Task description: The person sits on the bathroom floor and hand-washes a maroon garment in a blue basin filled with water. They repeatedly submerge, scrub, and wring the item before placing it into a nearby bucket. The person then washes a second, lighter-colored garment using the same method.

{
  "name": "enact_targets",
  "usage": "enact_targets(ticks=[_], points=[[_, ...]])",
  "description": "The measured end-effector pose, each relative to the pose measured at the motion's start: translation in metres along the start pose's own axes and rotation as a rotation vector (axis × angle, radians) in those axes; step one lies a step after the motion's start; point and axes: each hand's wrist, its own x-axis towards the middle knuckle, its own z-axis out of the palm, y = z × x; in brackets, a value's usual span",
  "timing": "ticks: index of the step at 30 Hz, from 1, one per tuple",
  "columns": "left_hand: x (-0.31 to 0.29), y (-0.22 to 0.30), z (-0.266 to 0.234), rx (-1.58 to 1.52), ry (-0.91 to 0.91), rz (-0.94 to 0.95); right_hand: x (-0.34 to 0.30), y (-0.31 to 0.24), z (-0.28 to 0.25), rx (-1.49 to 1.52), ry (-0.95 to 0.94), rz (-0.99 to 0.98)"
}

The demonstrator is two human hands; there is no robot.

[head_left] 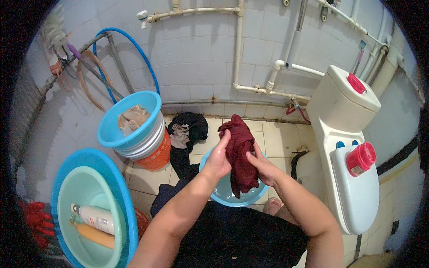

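A bundled dark red cloth [240, 156], perhaps a garment, is held up between both of my hands. My left hand [218, 157] grips its left side, thumb pointing up along the fabric. On the opposite side my right hand [262, 165] holds the cloth, with some fingers hidden behind it. Directly underneath is a light blue basin [243, 203] on the floor, with what looks like water in it. The cloth's lower end hangs over the basin.
Dark clothes [190, 134] lie on the floor left of the basin. A stack of buckets [152, 152] carries a blue basin [107, 134] with beige cloth. Nearer left, a green basin [67, 187] holds bottles. At right stands a toilet [357, 196] with a red tub [361, 156] on its lid.
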Motion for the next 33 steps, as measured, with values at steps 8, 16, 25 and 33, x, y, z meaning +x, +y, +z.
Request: enact_targets(ticks=[8, 16, 25, 33], points=[[0.001, -0.021, -0.001, 0.635, 0.252, 0.114, 0.015, 0.02, -0.025, -0.008, 0.263, -0.099], [-0.029, 0.0, -0.017, 0.937, 0.172, 0.071, 0.024, 0.019, -0.036, 0.081, 0.285, -0.049], [-0.05, 0.029, -0.029, 1.518, 0.105, -0.064, 0.018, 0.006, -0.042, 0.18, 0.312, -0.043], [-0.069, 0.043, -0.019, 1.88, -0.129, -0.093, 0.028, 0.038, -0.037, 0.059, 0.286, -0.035]])
